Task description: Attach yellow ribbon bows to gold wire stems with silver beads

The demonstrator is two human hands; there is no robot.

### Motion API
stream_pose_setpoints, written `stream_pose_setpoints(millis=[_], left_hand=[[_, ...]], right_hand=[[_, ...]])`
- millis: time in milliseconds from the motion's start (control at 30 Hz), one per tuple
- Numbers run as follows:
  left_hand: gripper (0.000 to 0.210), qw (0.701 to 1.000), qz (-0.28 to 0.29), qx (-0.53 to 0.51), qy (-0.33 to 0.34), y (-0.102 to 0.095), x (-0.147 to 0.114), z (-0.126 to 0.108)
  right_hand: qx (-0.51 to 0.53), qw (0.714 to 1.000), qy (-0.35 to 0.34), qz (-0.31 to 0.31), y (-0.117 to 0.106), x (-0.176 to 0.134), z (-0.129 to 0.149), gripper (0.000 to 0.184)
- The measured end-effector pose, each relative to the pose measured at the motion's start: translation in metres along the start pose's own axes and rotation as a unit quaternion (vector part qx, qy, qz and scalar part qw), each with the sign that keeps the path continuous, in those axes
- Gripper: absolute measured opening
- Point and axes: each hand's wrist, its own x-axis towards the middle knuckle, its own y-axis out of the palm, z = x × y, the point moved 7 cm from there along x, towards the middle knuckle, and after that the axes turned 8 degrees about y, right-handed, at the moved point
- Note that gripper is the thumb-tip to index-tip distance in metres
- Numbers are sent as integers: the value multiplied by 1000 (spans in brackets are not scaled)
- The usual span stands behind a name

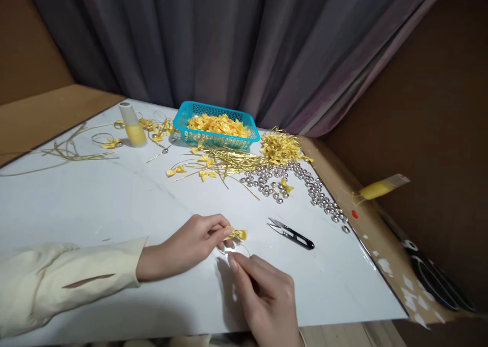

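Note:
My left hand [196, 242] pinches a small yellow ribbon bow [239, 234] between thumb and fingers, just above the white board. A thin cord loop [246, 248] runs from the bow toward my right hand [265, 296]. The fingertips of that hand are pressed together at the lower end of the loop, and a small shiny spot shows beside them; I cannot make out whether it is a bead. To the right of both hands lie black thread snips [292, 233], blades pointing up and left.
A blue basket [217, 139] of yellow bows stands at the back. Near it lie gold cords [240, 160], a bow pile [280, 147] and scattered silver beads [267, 176]. A glue bottle [133, 125] stands at left; another yellow tube [383, 186] and black scissors [434, 276] are at right.

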Motion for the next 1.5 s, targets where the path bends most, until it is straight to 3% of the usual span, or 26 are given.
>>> stream_pose_setpoints(millis=[300,533,733,867,1100,1500], left_hand=[[24,1000,6,-3,12,2,0,-2],[26,1000,-8,3,3,3,-5,-3],[23,994,-55,-84,-38,8,-6,1],[24,991,-87,-83,-55,7,-7,2],[20,986,-93,-121,-62,13,-8,5],[21,991,-88,-80,-55,11,-10,-1]], right_hand=[[-2,999,-22,-30,-3,10,1,23],[-51,996,48,-57,0,12,-12,27],[-110,992,3,-66,-1,11,0,29],[-141,984,-50,-93,-1,8,7,28],[-141,986,-14,-88,5,12,0,28],[-117,991,3,-67,5,15,-2,30]])
